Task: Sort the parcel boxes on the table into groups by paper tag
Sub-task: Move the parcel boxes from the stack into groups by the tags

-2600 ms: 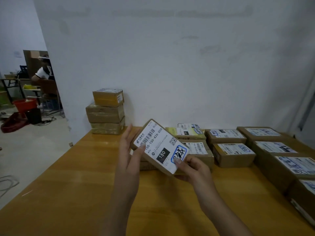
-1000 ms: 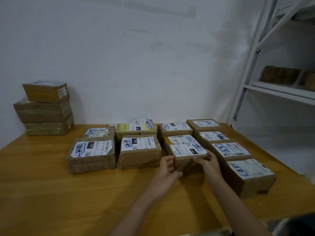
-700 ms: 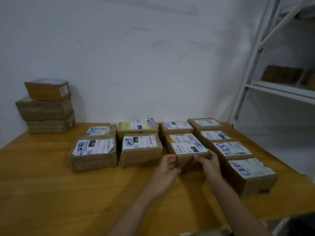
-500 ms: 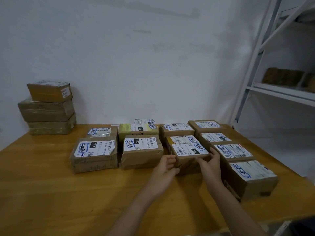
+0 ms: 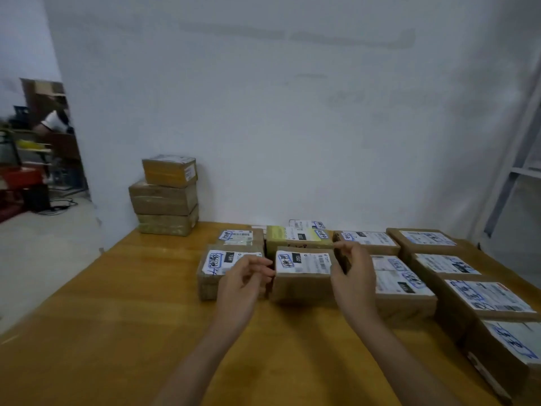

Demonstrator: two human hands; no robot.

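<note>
Several brown parcel boxes with white paper tags lie in rows on the wooden table (image 5: pixel 117 332). The middle front box (image 5: pixel 304 273) has a tag reading 150 with blue handwriting. My left hand (image 5: pixel 243 285) is at its left edge, with loosely curled fingertips reaching the gap beside it. My right hand (image 5: pixel 351 276) curves thumb and fingers round its right top corner. To its left lies a box tagged 15H (image 5: pixel 216 259). On its right is a box with two tags (image 5: pixel 401 282). More tagged boxes (image 5: pixel 486 297) run down the right side.
Three taped boxes (image 5: pixel 167 197) are stacked at the table's back left corner against the white wall. A grey metal shelf frame (image 5: pixel 524 159) stands at the right. A person (image 5: pixel 52 121) sits in the room beyond the wall at the far left.
Both hands left the two-tag box, which stays on the table, and moved left to the sides of the box tagged 150. My view swung left.
</note>
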